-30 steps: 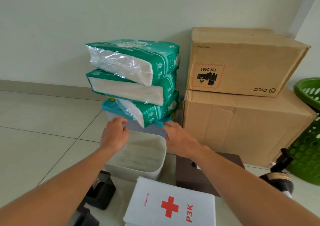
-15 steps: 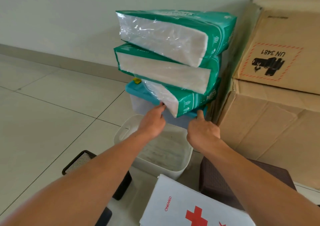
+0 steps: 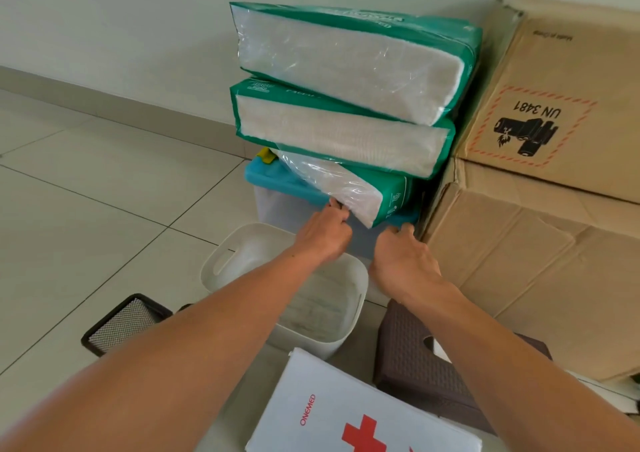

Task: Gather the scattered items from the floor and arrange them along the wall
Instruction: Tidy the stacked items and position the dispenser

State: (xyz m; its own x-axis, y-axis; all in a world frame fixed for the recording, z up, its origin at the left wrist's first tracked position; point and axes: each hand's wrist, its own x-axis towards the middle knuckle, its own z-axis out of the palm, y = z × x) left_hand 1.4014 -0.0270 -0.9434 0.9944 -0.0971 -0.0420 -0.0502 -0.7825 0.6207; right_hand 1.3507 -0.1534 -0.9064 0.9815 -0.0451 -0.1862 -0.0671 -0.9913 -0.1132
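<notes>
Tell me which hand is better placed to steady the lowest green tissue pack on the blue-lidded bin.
Left. The left hand already touches the lowest green tissue pack at its overhanging corner; the right hand sits lower, at the blue-lidded bin edge.

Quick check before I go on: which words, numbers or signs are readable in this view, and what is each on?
"UN 3481", printed upside down inside a red dashed frame with a black pictogram: upper cardboard box.
"ONEMED", red, beside a red cross: white first-aid box.
Small print near the upper cardboard box's top edge: too blurred to read.
White lettering on the green tissue packs: too blurred to read.
</notes>
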